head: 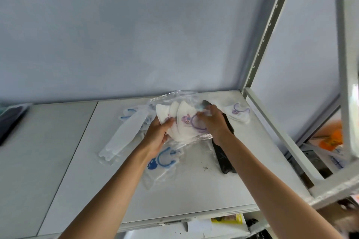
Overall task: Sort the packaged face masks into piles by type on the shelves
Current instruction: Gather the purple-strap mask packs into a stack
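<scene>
- Purple-print masks point(184, 122), packaged: fanned bunch of about three, held above the shelf point(194, 190) middle.
- Left hand point(158, 132): grasps the bunch's left edge, arm extended.
- Right hand point(211, 120): fingers pinch its right side.
- Purple-print pile point(238, 112): one, back right corner.
- Blue-print masks point(163, 161): two visible, under the hands.
- Black mask packets point(223, 159): count unclear, right.

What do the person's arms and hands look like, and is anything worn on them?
Both forearms are bare up to the frame edge: no sleeves show. The left hand and the right hand wear no gloves. No watch, bracelet or ring is visible on the wrists or fingers, though the picture is somewhat blurred there.
</scene>
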Available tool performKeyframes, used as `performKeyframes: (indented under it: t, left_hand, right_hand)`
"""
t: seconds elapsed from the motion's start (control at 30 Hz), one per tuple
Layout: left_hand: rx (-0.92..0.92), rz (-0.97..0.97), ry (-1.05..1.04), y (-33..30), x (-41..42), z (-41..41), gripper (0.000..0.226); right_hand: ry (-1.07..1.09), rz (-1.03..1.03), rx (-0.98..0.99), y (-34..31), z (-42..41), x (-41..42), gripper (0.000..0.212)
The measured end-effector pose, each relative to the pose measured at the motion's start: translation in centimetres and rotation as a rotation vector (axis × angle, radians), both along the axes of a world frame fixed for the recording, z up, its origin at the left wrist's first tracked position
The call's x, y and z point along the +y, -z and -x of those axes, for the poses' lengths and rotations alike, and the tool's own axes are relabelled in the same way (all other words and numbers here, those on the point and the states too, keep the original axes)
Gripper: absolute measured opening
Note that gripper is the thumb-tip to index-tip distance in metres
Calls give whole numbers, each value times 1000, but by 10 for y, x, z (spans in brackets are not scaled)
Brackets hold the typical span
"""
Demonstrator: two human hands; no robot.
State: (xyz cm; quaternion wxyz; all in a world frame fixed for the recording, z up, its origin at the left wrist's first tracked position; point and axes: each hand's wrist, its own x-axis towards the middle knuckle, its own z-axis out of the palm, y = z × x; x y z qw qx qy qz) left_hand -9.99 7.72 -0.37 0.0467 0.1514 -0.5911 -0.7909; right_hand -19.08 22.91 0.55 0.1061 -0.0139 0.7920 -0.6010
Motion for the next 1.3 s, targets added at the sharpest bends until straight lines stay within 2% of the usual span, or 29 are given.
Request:
performKeyframes:
  t: [0.07, 0.2, 0.3, 0.37, 0.47, 0.53, 0.6, 0.67, 0.8, 0.83, 0.93, 0.97, 1.03, 1.1, 1.17, 1.23, 1.3]
  left_hand:
    - [-24, -1, -25, 4, 6, 1, 26]
    - [-21, 117, -84, 12, 19, 7, 41]
    - [-54, 115, -228, 15, 19, 13, 33]
    - [-65, 67, -323, 18, 16, 17, 27]
    - [-45, 55, -370, 19, 13, 18, 19]
    - [-20, 49, -387, 22, 13, 16, 18]
    - [-26, 57, -387, 26, 15, 11, 17]
    - [-49, 73, -384, 30, 17, 8, 18]
    - [-115, 125, -397, 39, 16, 0, 20]
    - [-123, 125, -401, 40, 14, -1, 21]
    - [-146, 146, -426, 45, 2, -12, 23]
    - [-150, 160, -419, 46, -2, -16, 23]
    - [-146, 167, -415, 46, -9, -20, 23]
    - [-130, 156, -422, 46, -13, -21, 25]
    - [-125, 149, -429, 45, -16, -21, 26]
    - [-128, 151, -420, 45, -19, -21, 25]
    - [-135, 146, -403, 46, -22, -22, 25]
  right_hand:
    - [-11, 14, -66, 4, -6, -6, 27]
    - [-29, 72, -123, 10, -9, -11, 33]
    - [-44, 128, -102, 14, 7, 1, 36]
    - [49, -26, 49, 20, 32, 20, 26]
    - [187, -445, 307, 34, 83, 61, 23]
    - [92, -782, 392, 48, 123, 88, 23]
    - [-96, -1025, 367, 63, 155, 109, 32]
    - [-240, -1110, 307, 78, 176, 122, 39]
    - [-235, -1197, 292, 97, 191, 123, 41]
    - [-228, -1221, 250, 93, 191, 119, 49]
    - [-271, -1330, 94, 75, 188, 114, 92]
    - [-302, -1354, 52, 69, 189, 117, 95]
    - [-352, -1306, -55, 54, 180, 120, 83]
    - [-352, -1228, -127, 40, 162, 118, 62]
    - [-480, -1255, -149, 34, 147, 115, 42]
    - [-456, -1211, -191, 37, 139, 113, 32]
    - [-359, -1098, -193, 46, 136, 118, 38]
